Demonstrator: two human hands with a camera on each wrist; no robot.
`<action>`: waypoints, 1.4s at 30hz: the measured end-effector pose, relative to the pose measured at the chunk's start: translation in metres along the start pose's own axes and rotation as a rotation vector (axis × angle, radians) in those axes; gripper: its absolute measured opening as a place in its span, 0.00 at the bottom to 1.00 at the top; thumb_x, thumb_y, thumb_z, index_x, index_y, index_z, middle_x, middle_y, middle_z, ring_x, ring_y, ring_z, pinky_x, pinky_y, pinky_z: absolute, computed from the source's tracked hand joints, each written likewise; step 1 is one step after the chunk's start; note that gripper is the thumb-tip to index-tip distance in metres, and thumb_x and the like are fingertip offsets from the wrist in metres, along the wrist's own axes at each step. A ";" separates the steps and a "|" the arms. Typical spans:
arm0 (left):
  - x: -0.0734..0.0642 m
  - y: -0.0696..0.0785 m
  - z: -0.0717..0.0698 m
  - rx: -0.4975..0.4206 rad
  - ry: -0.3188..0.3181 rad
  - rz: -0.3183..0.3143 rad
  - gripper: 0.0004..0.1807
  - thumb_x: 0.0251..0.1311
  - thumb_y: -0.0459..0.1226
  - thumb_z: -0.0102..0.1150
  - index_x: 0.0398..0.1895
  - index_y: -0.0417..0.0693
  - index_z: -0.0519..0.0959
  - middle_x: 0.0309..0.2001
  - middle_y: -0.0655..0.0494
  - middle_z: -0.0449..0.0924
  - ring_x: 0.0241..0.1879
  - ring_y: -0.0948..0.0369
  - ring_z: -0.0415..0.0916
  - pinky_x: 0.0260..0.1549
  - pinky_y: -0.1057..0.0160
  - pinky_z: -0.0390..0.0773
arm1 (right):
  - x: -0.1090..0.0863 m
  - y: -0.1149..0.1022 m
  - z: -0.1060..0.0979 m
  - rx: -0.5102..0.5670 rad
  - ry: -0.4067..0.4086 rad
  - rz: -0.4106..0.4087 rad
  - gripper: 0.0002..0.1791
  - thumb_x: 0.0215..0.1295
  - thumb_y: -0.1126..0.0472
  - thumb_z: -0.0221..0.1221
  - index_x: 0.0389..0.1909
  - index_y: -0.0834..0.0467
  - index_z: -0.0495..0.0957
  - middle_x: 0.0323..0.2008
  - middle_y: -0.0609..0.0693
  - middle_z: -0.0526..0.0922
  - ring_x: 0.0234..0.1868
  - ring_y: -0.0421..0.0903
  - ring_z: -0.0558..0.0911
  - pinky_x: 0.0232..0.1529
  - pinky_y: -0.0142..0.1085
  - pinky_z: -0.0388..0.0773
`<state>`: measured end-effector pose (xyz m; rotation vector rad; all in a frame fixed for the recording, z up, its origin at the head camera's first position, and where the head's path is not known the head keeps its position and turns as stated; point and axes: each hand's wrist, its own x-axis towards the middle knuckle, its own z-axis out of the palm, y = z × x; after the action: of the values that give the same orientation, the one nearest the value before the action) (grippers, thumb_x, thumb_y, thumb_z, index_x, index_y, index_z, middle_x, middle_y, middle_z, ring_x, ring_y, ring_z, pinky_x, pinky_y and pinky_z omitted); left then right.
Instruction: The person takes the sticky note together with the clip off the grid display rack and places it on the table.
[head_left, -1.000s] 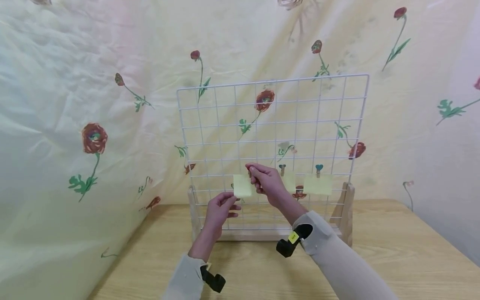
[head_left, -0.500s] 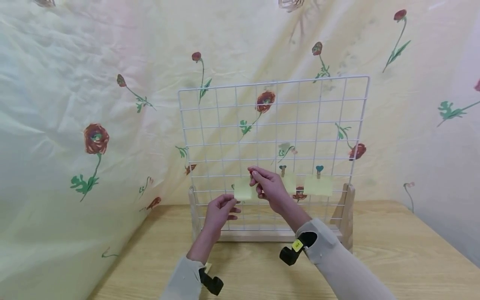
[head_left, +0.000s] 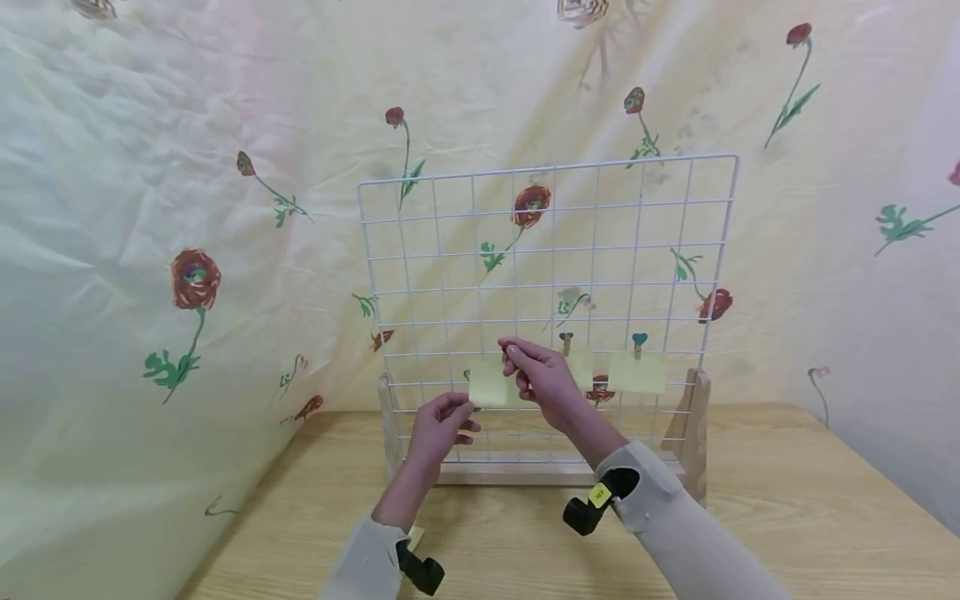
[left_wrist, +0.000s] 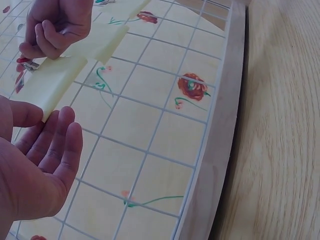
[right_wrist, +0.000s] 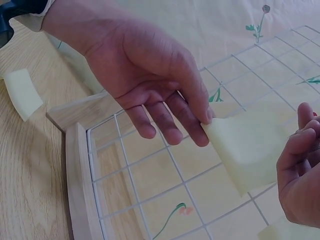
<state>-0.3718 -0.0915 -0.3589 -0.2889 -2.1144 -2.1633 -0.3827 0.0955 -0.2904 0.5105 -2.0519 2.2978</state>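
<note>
My left hand [head_left: 437, 427] pinches the lower left corner of a pale yellow sticky note [head_left: 489, 385] between thumb and fingers, the other fingers loosely spread. At the note's top edge, my right hand [head_left: 546, 379] pinches a small clothespin with a red end [left_wrist: 27, 64]; the fingers cover most of it. The note lies against the front of a white wire grid [head_left: 551, 169], and the right hand hides its right part in the head view. Seen from the left wrist, the note [left_wrist: 52, 80] bends slightly between both hands.
Further right on the grid hang two more yellow notes, a middle note [head_left: 581, 369] and a right note [head_left: 637, 372], under heart-topped clothespins. A wooden base [head_left: 517, 474] carries the grid on the table. Behind the left wrist lies a loose note [right_wrist: 22, 92].
My right hand has moved slightly down and right, with the red-ended clothespin still pinched. The left hand keeps its hold on the note's corner. The head view has shifted a little.
</note>
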 end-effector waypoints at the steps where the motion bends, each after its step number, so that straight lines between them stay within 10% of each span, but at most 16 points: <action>1: 0.000 0.000 0.000 0.003 -0.002 0.004 0.13 0.66 0.36 0.55 0.49 0.37 0.76 0.47 0.39 0.80 0.31 0.61 0.81 0.33 0.62 0.82 | 0.000 0.000 0.000 0.000 0.001 -0.002 0.19 0.74 0.57 0.49 0.60 0.60 0.74 0.26 0.45 0.76 0.20 0.38 0.67 0.20 0.27 0.64; 42: -0.021 -0.005 -0.027 0.014 -0.043 0.033 0.13 0.66 0.34 0.55 0.48 0.32 0.74 0.38 0.51 0.83 0.31 0.60 0.81 0.31 0.61 0.82 | -0.032 0.005 -0.031 0.009 -0.033 -0.009 0.19 0.75 0.57 0.48 0.60 0.61 0.72 0.27 0.45 0.75 0.21 0.37 0.66 0.21 0.26 0.63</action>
<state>-0.3543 -0.1197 -0.3681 -0.3694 -2.1300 -2.1421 -0.3607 0.1313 -0.3054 0.5606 -2.0505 2.3106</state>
